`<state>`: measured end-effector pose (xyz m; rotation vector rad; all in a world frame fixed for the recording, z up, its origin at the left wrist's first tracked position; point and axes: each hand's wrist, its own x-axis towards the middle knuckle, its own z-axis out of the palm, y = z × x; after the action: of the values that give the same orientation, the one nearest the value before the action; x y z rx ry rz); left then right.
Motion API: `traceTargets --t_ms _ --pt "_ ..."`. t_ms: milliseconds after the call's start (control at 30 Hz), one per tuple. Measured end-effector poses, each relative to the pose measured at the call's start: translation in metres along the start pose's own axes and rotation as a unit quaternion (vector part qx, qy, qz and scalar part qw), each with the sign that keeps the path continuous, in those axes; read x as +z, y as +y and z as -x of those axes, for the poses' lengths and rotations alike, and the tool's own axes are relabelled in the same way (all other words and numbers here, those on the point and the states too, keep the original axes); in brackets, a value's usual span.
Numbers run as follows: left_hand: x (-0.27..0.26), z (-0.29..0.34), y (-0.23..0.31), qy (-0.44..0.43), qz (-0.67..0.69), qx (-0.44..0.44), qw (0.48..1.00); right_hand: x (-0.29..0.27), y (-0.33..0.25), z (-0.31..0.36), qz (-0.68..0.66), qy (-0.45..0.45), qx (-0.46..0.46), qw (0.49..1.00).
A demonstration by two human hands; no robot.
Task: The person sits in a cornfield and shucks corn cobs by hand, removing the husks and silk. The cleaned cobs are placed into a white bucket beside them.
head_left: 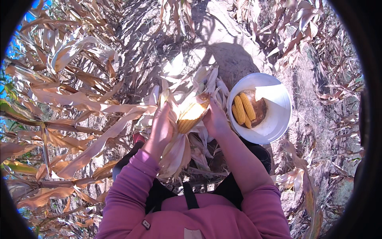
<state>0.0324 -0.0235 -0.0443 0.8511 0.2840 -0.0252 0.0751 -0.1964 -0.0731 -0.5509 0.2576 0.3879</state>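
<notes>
Far left, dry maize plants point(75, 100) lean in with brown, curling leaves; next, my left hand point(161, 121) grasps pale husk point(177, 153) along the left flank of the ear of corn point(191, 117), strips of it hanging below my fingers; the ear sits between my hands, above my lap, yellow kernels bare on its upper face; long axis diagonal, broader end toward me and leftward, narrower brownish end away and rightward; I cannot tell what my palms cover; judged handling: light, stiff in the core, ridged enough not to slip much, kernels perhaps shedding at the damaged-looking end; husk papery, soft, likely to tear; best hold probably around the thick middle, with the husk gripped low in a bundle; my right hand point(215, 118) clasps the ear's right side near that narrow end; just right of it stands a white bucket point(283, 119), at least three bare cobs point(243, 108) inside; farthest right, dry leaves point(304, 175) on soil.
</notes>
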Motion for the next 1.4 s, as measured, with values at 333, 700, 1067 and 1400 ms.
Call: traceTargets --t_ms 333,700,1067,1400 --pt "-0.014 0.007 0.047 0.019 0.022 0.083 0.996 -0.010 -0.054 -0.003 0.012 0.048 -0.107 0.993" --pt "-0.035 -0.003 0.031 0.081 -0.053 0.021 0.995 0.012 -0.047 0.004 -0.055 0.011 -0.043 0.997" --pt "-0.008 0.004 0.035 0.005 -0.155 0.058 0.986 0.014 -0.021 0.003 0.494 -0.084 -0.085 0.861" --pt "-0.019 0.003 0.044 0.000 -0.114 0.071 0.991 -0.013 0.001 -0.003 0.405 -0.092 0.029 0.909"
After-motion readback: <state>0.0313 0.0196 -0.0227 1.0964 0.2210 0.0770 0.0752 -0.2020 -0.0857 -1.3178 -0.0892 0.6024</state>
